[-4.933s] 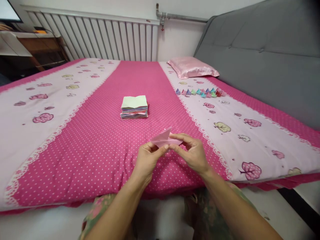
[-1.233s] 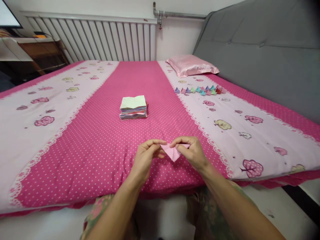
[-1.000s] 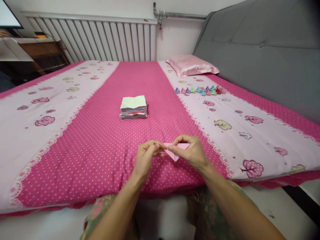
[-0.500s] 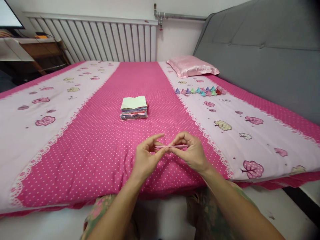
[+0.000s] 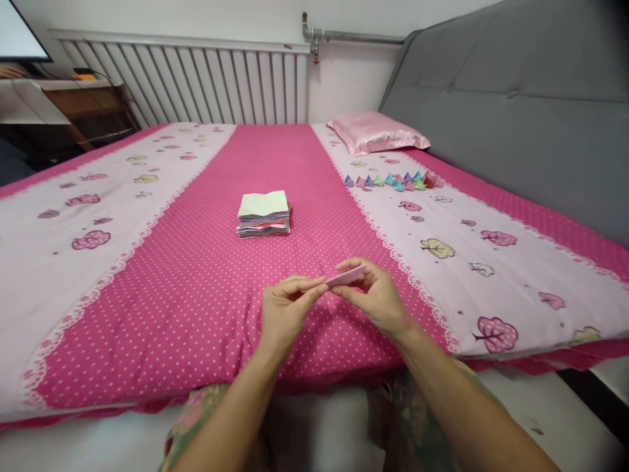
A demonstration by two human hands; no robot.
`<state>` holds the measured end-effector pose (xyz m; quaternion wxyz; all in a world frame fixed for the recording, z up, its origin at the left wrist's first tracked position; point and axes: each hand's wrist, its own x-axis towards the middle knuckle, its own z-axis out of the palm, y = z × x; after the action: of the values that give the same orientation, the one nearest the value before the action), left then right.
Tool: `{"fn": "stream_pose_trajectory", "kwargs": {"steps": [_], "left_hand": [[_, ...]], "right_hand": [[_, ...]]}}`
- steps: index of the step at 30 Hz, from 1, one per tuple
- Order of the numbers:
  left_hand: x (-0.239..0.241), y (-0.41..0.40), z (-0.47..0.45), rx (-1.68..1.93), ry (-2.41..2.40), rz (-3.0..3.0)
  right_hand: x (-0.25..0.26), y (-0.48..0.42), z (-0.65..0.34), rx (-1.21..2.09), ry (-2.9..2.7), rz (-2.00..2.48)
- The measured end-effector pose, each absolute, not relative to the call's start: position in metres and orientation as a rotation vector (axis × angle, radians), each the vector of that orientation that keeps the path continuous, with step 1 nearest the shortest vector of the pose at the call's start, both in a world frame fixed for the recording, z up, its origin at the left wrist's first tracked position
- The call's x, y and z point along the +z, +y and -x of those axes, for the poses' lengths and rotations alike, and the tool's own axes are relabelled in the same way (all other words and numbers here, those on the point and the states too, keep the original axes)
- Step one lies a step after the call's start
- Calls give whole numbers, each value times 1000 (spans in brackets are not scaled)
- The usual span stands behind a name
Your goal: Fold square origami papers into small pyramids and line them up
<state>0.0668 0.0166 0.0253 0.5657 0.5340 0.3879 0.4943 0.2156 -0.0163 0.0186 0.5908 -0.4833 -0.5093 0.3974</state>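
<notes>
Our two hands are both on the pink paper [image 5: 346, 276], up off the bedspread [image 5: 211, 282], over the dotted stripe nr the front edge. What's just changed: approx. half a sec ago it lay nearly level & edge-on btwn our fingers, w/ the L forefinger lifted clear; now that finger is down on it & the R end slants up. A bit earlier it showed as a triangle, tip toward us; now we get only a narrow sliver. For the folding work, we'd judge this means the piece is being turned & pinched, prob. to firm a crease, but we can't see which fold.

Direction: long axis runs L to R across our view, tilted, R end higher in view & pointing toward the R palm; L end goes in under the L fingers. Can't tell how much of the tilt is height vs. depth.

Hands: L hand [image 5: 286, 307] is closed, thumb & forefinger pinching the L end. R hand [image 5: 382, 300] is curled round the other end, thumb on the near side, fingers behind; we can't tell how firm that grip is.

Beyond, the paper stack [image 5: 264, 219] sits apart, a little L; the row of folded pieces [image 5: 398, 186] is well off to the R, nr the pillow [image 5: 376, 131].
</notes>
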Motion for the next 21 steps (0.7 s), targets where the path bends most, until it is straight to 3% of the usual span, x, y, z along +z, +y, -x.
{"fn": "stream_pose_trajectory", "kwargs": {"steps": [12,21], "left_hand": [[22,22,-67,946,894,-1153],[18,23,-64,918,899,-1213]], "right_hand": [[11,-15,-216,1106,-1240,1173],[16,-15,-217,1057,-1159,1205]]}}
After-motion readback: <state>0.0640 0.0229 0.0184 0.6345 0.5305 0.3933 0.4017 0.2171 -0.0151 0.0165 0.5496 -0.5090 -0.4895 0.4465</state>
